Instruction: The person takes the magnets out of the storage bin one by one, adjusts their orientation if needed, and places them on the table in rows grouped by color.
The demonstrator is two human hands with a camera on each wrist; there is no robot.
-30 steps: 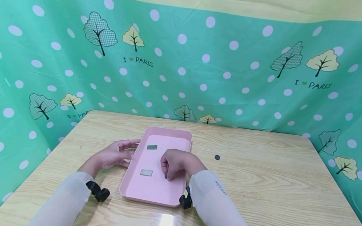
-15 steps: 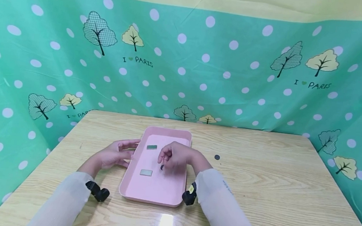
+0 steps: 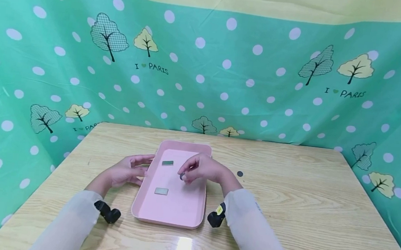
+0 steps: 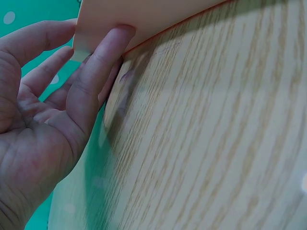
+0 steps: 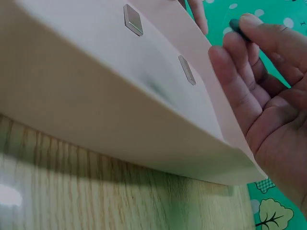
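My right hand [image 3: 204, 171] is raised over the pink tray [image 3: 175, 213], pinching a small dark round disc [image 3: 182, 176] between thumb and fingers. In the right wrist view the disc [image 5: 236, 26] sticks out past the thumb tip, with the tray's side wall [image 5: 120, 129] below. On the tray floor lie two flat rectangular pieces: a greenish one [image 3: 167, 163] toward the back and a silvery one [image 3: 161, 191] nearer the front. My left hand [image 3: 124, 172] touches the tray's left wall, its fingers loosely extended. In the left wrist view, its thumb [image 4: 98, 62] rests against that wall.
Right of the tray, another dark disc [image 3: 240, 173] lies on the wooden table [image 3: 306, 207]. A green dotted curtain [image 3: 228, 78] hangs behind the table and at both sides.
My right hand has lifted from the tray floor with the disc pinched in it, shifting back and slightly right. The left hand and the tray have stayed in place.
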